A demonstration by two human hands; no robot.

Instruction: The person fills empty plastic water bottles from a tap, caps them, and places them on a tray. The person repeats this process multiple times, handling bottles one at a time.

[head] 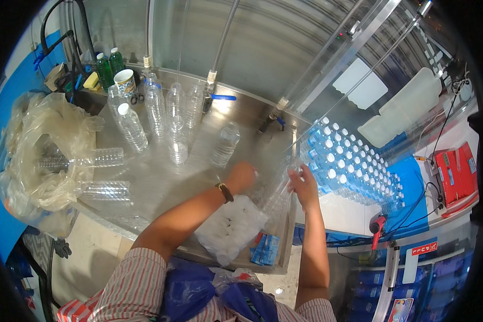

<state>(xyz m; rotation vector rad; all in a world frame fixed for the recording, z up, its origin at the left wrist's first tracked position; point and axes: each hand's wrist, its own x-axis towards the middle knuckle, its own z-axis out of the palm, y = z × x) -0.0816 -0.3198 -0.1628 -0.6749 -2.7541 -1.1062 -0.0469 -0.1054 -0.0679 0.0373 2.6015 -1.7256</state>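
Observation:
My right hand (pixel 304 185) has its fingers around the neck of a clear plastic bottle (pixel 277 201), which slants down and left beside the steel counter's (pixel 153 205) right rim. To its left, my left hand (pixel 241 179) hovers over the counter with fingers curled; whether it holds anything is hidden. Under the left wrist lies a clear bag of white caps (pixel 229 231). Blue printed sleeves (pixel 267 249) rest near the front corner. Just beyond my left hand stands an uncapped clear bottle (pixel 226 144).
Several clear bottles (pixel 178 141) stand at the back left, near a paper cup (pixel 125 80). A large plastic bag (pixel 44 161) with bottles spilling out covers the left end. Taps (pixel 271 120) jut over the back edge. Rows of white-capped bottles (pixel 346 161) fill the right side.

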